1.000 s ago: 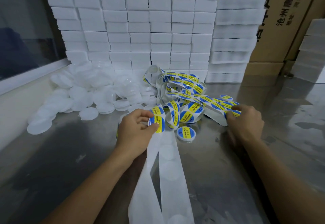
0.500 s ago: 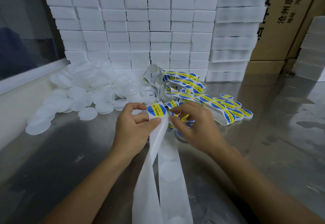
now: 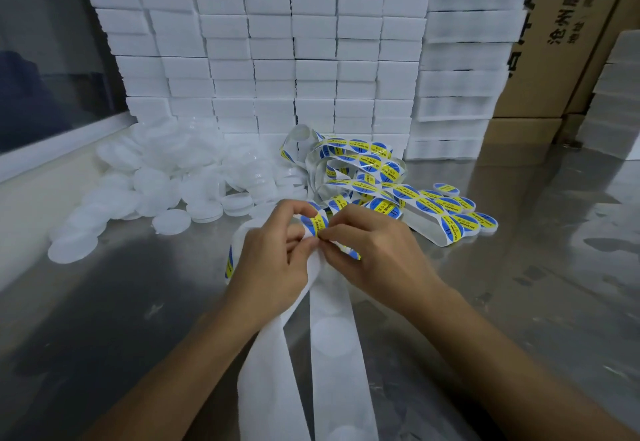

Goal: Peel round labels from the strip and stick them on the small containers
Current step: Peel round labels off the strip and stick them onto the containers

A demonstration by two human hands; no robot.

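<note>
My left hand [image 3: 273,260] grips the white backing strip [image 3: 332,336], folded over its fingers, with a round blue-and-yellow label [image 3: 317,224] at the bend. My right hand [image 3: 374,250] pinches the edge of that label with thumb and forefinger. The empty backing hangs down toward me in two bands. A tangle of label strip [image 3: 360,170] with several labels lies behind my hands. A pile of small white round containers [image 3: 173,177] sits at the left. Labelled containers [image 3: 464,218] lie in a row at the right.
A wall of stacked white foam blocks [image 3: 277,45] stands at the back of the shiny metal table [image 3: 519,284]. Cardboard boxes [image 3: 561,31] rise at the back right. A window ledge [image 3: 41,156] runs along the left.
My right hand came in from the labelled containers at the right and now pinches the label at the strip's fold. My left hand has kept hold of the strip.
</note>
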